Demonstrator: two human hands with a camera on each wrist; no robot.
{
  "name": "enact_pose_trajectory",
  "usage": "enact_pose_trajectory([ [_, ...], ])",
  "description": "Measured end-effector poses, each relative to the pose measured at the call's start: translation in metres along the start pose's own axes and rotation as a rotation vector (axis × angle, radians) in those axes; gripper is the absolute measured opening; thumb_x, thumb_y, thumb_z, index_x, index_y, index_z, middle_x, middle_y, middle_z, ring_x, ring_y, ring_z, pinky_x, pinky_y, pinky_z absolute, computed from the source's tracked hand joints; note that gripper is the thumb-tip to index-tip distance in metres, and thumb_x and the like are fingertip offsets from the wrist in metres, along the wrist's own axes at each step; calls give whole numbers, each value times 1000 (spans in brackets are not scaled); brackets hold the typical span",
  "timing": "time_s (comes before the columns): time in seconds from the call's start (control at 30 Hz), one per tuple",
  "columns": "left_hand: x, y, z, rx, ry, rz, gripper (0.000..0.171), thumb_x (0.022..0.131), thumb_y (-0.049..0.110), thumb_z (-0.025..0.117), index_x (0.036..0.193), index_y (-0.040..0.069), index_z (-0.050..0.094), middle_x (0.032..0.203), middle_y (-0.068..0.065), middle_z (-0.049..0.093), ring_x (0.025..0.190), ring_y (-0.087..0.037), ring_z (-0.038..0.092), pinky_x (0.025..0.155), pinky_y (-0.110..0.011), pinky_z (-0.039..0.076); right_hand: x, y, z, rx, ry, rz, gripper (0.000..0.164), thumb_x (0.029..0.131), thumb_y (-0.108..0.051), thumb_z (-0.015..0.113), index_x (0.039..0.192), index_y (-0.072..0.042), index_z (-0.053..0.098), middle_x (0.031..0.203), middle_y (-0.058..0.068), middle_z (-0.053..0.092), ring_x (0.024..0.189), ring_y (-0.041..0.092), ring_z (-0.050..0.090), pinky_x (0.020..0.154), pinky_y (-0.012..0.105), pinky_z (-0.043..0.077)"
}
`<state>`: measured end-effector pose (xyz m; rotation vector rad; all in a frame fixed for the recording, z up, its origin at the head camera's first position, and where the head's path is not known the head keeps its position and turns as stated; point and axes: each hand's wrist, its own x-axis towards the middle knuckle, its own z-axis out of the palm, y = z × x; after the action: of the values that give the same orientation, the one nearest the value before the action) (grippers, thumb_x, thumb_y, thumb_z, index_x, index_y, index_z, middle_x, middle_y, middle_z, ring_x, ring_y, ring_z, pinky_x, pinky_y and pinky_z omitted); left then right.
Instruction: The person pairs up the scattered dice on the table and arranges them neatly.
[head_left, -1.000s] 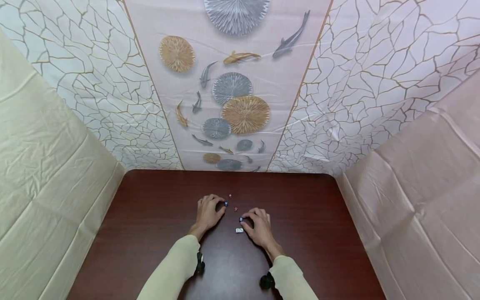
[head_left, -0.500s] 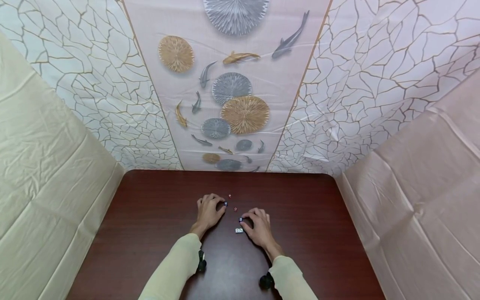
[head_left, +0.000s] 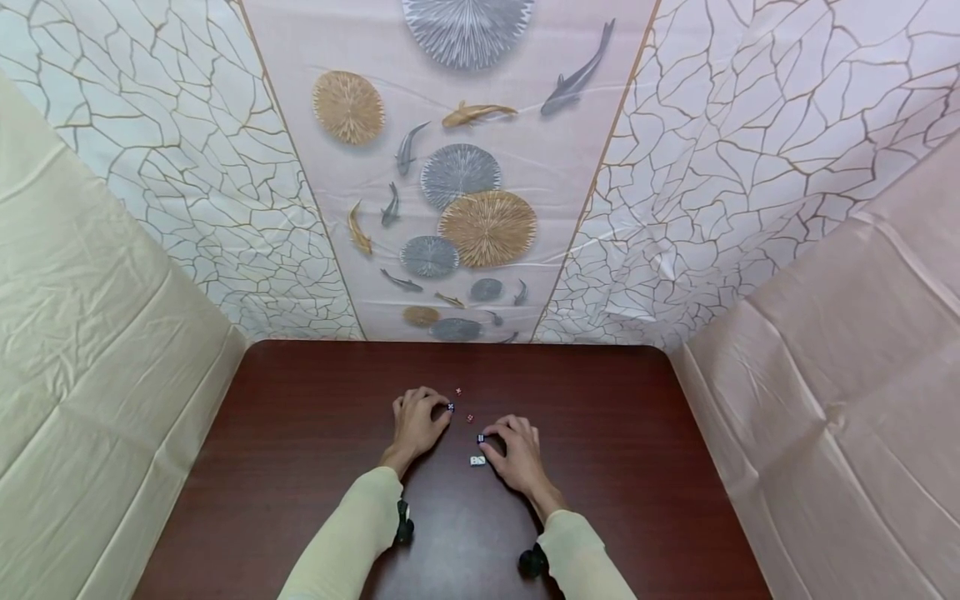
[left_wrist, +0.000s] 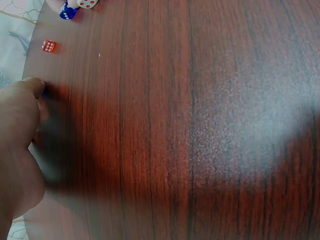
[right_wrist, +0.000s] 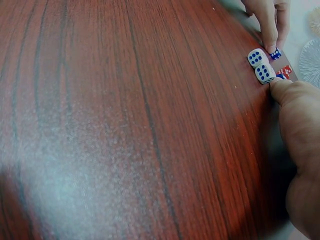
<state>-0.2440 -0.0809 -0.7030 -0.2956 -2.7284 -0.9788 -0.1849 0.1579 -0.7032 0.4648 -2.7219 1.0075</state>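
My left hand [head_left: 415, 423] pinches a small blue die [head_left: 451, 407] with white pips between thumb and fingertips, low over the brown table [head_left: 315, 500]. In the right wrist view this blue die [right_wrist: 275, 53] shows at the left fingertips. Lower and to the right, my right hand [head_left: 519, 457] pinches a second blue die [head_left: 481, 438], mostly hidden behind the thumb in the right wrist view. Two white dice [head_left: 477, 460] sit side by side near the right thumb. One red die [head_left: 470, 418] lies between the hands; another red die [head_left: 459, 391] lies beyond the left fingertips.
A patterned cloth [head_left: 465, 300] with fish and round motifs hangs behind the table's far edge. Plain cloth walls, one cream [head_left: 97, 350] and one pinkish [head_left: 832, 392], flank the table. A dark device sits at each wrist.
Both hands keep their places and their hold on the blue dice. The whole head view shifts very slightly; no die visibly moves.
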Motion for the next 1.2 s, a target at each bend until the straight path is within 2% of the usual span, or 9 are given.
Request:
enact_pose_trajectory([
  [0.23, 1, 3, -3, 3, -33, -25, 15, 99, 23, 87, 112, 15, 86, 124, -10, 77, 123, -37, 65, 115, -70, 38, 0, -1, -1, 3, -3, 3, 16, 98, -23, 89, 112, -16, 85, 117, 7, 72, 119, 31, 61, 101, 53, 41],
  [0.4, 2, -1, 0, -6, -21, -19, 15, 98, 23, 88, 111, 16, 86, 123, -9, 77, 121, -36, 65, 113, -69, 38, 0, -2, -1, 6, 0, 1, 17, 97, -22, 89, 112, -15, 85, 117, 7, 72, 118, 32, 61, 101, 54, 41],
  [0.63, 1, -6, 2, -50, -58, -51, 17, 102, 25, 85, 116, 15, 86, 127, -10, 76, 126, -38, 64, 123, -70, 33, 0, -2, -2, 4, -11, 13, 16, 98, -23, 89, 113, -16, 85, 117, 5, 71, 119, 30, 60, 103, 54, 41],
  [1.03, -3, 4, -14, -13, -99, -55, 19, 105, 23, 83, 121, 13, 86, 130, -11, 76, 129, -38, 65, 125, -68, 36, -1, -3, -2, 8, -14, 31, 16, 98, -21, 89, 113, -16, 85, 116, 4, 71, 117, 28, 60, 103, 53, 40],
  [1.2, -5, 2, -18, -21, -76, -40, 18, 103, 19, 84, 119, 11, 86, 128, -11, 77, 127, -38, 66, 122, -70, 39, -1, -4, -2, 18, -14, 25, 16, 98, -21, 89, 113, -15, 85, 116, 4, 71, 117, 28, 59, 103, 54, 40],
])
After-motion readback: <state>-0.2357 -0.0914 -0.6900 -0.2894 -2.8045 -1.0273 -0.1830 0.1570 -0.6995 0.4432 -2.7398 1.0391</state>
